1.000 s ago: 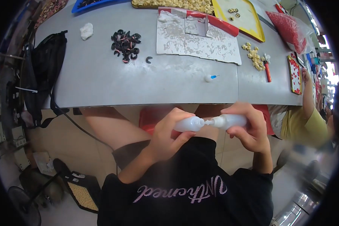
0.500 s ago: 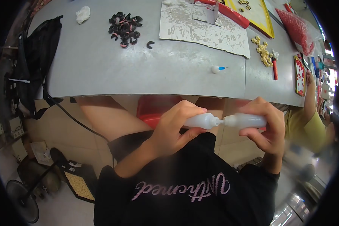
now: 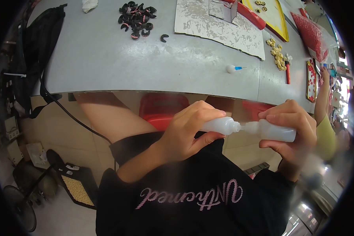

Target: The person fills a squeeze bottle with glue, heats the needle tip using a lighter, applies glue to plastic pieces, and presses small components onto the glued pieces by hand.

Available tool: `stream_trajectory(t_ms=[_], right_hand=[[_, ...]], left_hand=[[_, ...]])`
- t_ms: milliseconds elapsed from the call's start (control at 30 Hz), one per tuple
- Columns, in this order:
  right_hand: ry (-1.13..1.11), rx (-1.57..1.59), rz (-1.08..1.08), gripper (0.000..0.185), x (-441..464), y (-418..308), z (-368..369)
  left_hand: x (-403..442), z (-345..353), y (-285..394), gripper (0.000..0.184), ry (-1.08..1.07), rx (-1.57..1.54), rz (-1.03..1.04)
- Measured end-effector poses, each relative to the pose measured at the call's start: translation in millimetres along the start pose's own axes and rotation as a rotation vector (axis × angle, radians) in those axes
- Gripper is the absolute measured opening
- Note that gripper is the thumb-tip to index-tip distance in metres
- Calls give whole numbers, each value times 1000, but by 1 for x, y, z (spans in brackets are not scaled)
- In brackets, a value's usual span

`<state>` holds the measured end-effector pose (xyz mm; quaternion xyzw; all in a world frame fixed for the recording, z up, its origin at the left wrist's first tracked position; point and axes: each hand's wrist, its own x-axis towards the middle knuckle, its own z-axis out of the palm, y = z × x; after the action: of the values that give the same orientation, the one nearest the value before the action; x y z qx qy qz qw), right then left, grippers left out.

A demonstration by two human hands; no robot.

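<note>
In front of my shirt, above my lap, my left hand [image 3: 194,128] is closed round a small white squeeze bottle [image 3: 221,125] lying on its side, its nozzle pointing right. My right hand [image 3: 293,128] is wrapped round a second translucent squeeze bottle [image 3: 278,131], its neck turned left toward the first. The two bottle mouths meet or nearly meet; I cannot tell whether the nozzle sits inside the other neck. Beyond them on the grey table [image 3: 153,74] lies a white cap with a blue needle tip [image 3: 236,69].
Black curved pieces [image 3: 135,19] lie in a heap at the table's far side, beside a white board [image 3: 220,29]. Yellowish pieces [image 3: 278,55] and a red-handled tool [image 3: 288,70] are to the right. Another person's arm [image 3: 323,92] reaches in there. A red stool [image 3: 163,110] stands below the table edge.
Both hands have shifted right with their bottles, the right hand further. The right hand's fingers have changed position on its bottle. The view has also moved slightly.
</note>
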<state>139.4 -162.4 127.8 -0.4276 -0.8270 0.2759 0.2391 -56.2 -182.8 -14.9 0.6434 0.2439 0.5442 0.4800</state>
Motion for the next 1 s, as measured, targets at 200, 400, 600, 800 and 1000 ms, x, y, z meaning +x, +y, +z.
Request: stream_trajectory(t_ms=[200,400,600,800,1000], right_hand=[[-13,-97,-40,44,5,-8,0],[-62,-180,-83,41,7,-10,-3],[-80,-224,-137,40,10,-9,-4],[-66,-280,-108,39,13,-14,-3],[3,-385,-32,35,15,-23,2]], left_hand=[[0,0,-2,37,14,-13,22],[0,2,-2,41,2,-31,27],[1,6,-2,42,4,-20,52],[3,7,-2,42,12,-47,39],[3,10,-1,41,35,-62,24]])
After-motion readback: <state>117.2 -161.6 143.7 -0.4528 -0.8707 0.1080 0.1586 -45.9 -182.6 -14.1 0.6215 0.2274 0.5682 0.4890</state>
